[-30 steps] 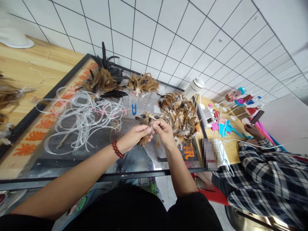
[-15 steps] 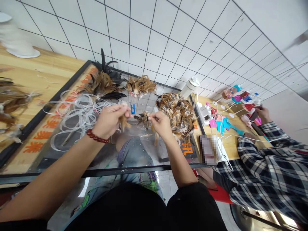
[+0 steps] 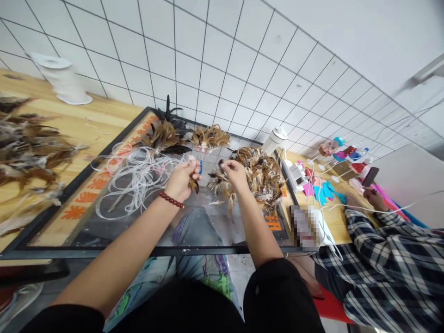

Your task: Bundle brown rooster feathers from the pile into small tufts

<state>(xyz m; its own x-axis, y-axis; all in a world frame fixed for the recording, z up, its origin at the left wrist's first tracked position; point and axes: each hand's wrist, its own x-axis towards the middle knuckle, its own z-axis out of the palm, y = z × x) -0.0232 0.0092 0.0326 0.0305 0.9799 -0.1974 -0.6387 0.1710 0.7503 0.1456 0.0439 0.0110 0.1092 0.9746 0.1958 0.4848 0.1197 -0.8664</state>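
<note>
My left hand [image 3: 181,178], with a red bead bracelet on the wrist, is closed round a small bunch of brown feathers [image 3: 193,184] that hangs below its fingers. My right hand [image 3: 235,173] pinches the top of another tuft of brown feathers [image 3: 219,181] just to the right. The two hands are a short way apart above the glass table top [image 3: 145,222]. A big heap of brown feathers [image 3: 262,173] lies right behind my right hand. Small blue snips [image 3: 200,165] lie between the hands, partly hidden.
A tangle of white cord [image 3: 138,178] lies left of my hands. More feather bunches [image 3: 208,136] sit at the back, and others [image 3: 27,148] on the wooden table at left beside a white spool [image 3: 62,78]. A person in a plaid shirt [image 3: 391,259] sits at right with a phone [image 3: 369,176].
My hands drew apart, each keeping a tuft of feathers, then came nearer again. The view shifted left, bringing the spool and left feather pile into sight.
</note>
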